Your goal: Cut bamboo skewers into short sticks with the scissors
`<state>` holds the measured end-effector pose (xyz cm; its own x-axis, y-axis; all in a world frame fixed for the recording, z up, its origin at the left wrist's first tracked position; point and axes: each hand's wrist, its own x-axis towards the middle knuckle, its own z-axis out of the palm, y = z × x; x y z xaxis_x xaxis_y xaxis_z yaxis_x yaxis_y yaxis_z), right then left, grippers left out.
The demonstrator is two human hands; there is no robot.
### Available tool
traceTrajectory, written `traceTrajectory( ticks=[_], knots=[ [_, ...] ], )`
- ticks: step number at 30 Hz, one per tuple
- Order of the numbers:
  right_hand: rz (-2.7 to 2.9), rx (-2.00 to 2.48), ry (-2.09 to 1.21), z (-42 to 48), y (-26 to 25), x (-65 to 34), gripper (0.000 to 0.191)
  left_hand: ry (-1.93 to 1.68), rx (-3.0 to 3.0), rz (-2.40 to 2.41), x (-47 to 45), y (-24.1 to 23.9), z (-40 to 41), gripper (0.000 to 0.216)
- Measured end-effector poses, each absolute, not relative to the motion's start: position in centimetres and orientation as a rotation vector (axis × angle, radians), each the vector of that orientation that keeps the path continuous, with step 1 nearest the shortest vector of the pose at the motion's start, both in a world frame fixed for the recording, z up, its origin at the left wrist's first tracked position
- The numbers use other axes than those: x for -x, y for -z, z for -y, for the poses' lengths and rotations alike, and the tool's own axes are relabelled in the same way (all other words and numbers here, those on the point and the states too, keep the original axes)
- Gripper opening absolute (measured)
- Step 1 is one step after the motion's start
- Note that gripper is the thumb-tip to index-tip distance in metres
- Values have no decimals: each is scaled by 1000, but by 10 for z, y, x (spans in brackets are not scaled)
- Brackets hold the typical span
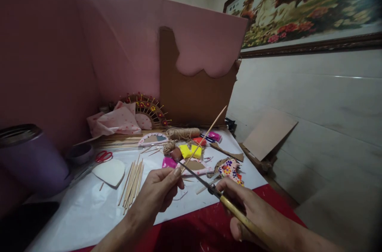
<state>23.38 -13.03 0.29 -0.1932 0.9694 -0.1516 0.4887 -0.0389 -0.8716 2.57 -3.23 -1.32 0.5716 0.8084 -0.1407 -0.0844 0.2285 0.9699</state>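
Pinched between the fingers of my left hand (168, 186) is a thin wooden skewer (210, 126), slanting up and to the right. My right hand (246, 206) grips scissors (235, 210) with gold-coloured handles. Their dark blades reach toward the skewer's lower end, close to my left fingertips; whether they touch it I cannot tell. A pile of cut wooden sticks (133, 184) lies on the white sheet to the left of my left hand. Behind my hands are a half-round cardboard piece with fabric edging (195, 165) and yellow packets (191, 151).
Red-handled scissors (104, 156) and a white cut-out (110, 172) lie at left, near a purple container (32, 160). A twine roll (183, 133), a decorated fan-shaped piece (149, 107) and a tall cardboard panel (197, 97) stand behind. Patterned fabric (229, 170) lies at right.
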Motion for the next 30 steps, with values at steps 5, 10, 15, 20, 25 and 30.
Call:
traceTrajectory(
  ticks=[5,10,15,20,25,30],
  knots=[
    [1678,1543,-1158,128,-3,-230,53,-686,-1307,-788,-28,17,34,45],
    [1683,1505,-1198,125,1,-230,52,-699,-1378,-848,-30,13,38,49],
    [1680,1500,-1192,123,6,-228,52,-701,-1390,-851,-30,13,38,49],
    [1718,1488,-1150,121,7,-227,49,-682,-1396,-849,-30,16,36,47],
    [1719,1461,-1193,121,7,-226,48,-658,-1374,-848,-30,16,35,46],
    [1686,1449,-1261,121,9,-225,46,-630,-1356,-828,-29,14,36,45]
  ],
)
